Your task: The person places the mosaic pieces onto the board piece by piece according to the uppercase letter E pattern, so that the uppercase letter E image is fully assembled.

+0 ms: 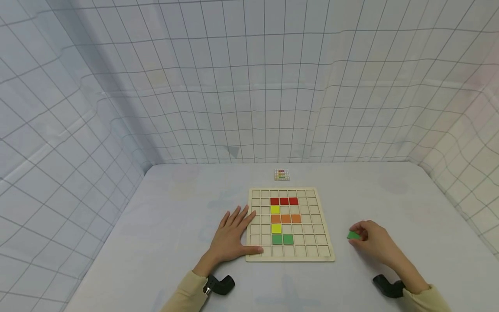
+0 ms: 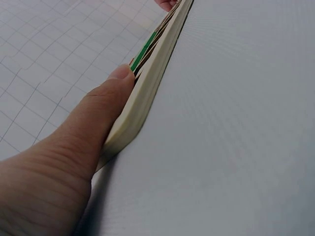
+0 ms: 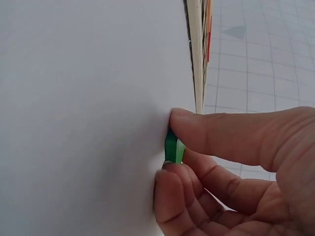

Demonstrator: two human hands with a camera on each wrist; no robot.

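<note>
A pale wooden grid board (image 1: 312, 251) lies on the table, with square tiles set in its cells: a row of red tiles (image 1: 284, 201), a row of orange tiles (image 1: 286, 219), two yellow tiles (image 1: 276, 228) and two green tiles (image 1: 288, 239). My left hand (image 1: 231, 238) rests spread at the board's left edge, its thumb and fingertips on the rim. To the right of the board, my right hand (image 1: 374, 242) pinches a green tile (image 1: 353, 235) between thumb and fingers. The right wrist view shows that green tile (image 3: 171, 147) on edge, close to the table surface.
A small printed pattern card (image 1: 282, 174) lies behind the board. White table surface (image 1: 187, 208) extends to both sides. Grid-patterned white curtains (image 1: 249, 86) stand at the back and both sides. Black wrist cameras (image 1: 222, 285) sit on both wrists.
</note>
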